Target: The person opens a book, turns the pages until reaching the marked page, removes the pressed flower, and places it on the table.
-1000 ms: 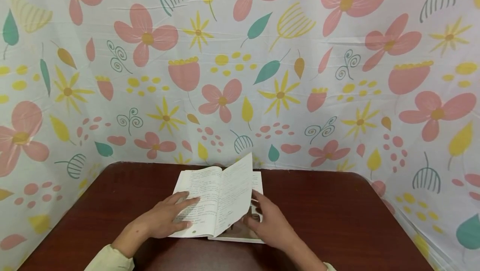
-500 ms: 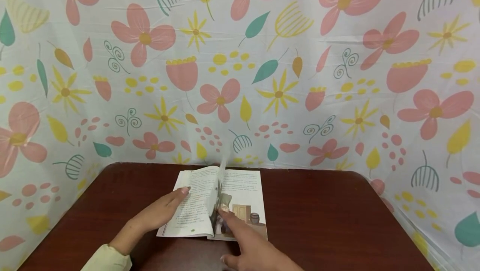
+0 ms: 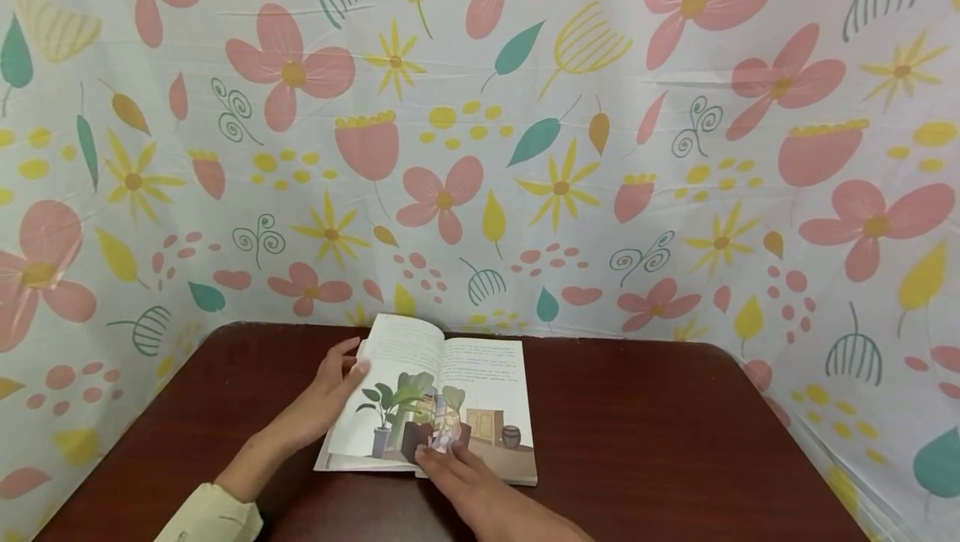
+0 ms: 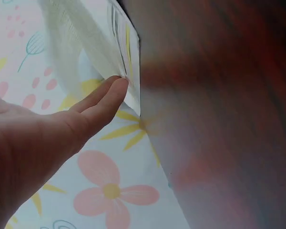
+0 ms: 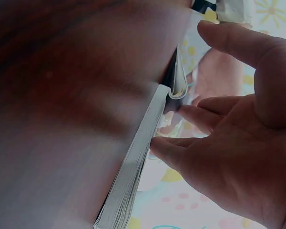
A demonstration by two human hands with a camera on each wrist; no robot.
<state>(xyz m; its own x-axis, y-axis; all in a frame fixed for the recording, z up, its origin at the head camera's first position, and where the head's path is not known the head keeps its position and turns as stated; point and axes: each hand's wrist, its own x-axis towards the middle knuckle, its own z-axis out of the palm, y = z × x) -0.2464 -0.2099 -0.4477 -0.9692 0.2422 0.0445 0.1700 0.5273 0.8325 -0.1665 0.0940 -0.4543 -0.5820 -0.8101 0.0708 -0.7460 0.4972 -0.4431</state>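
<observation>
An open book [image 3: 480, 363] lies on the dark wooden table, text at the top of its pages and a picture of a potted plant, a cabinet and a barrel below. At the book's left edge is my left hand [image 3: 326, 396], fingers extended; in the left wrist view its fingertips [image 4: 119, 88] touch the page edges. My right hand [image 3: 483, 484] lies over the lower middle of the spread, fingertips on the picture near the spine. From the right wrist view, the thick block of pages [image 5: 133, 162] shows beside the right hand [image 5: 233, 138], whose fingers are straight and thumb spread apart.
The reddish-brown table [image 3: 675, 425] reaches back to a white cloth [image 3: 600, 275] printed with pink, yellow and green flowers and leaves. The left forearm has a pale sleeve [image 3: 213, 517].
A page that stood raised by the right hand has turned over to the left, showing the full picture spread. The left hand has moved up to the book's left edge; the right has moved to the spine.
</observation>
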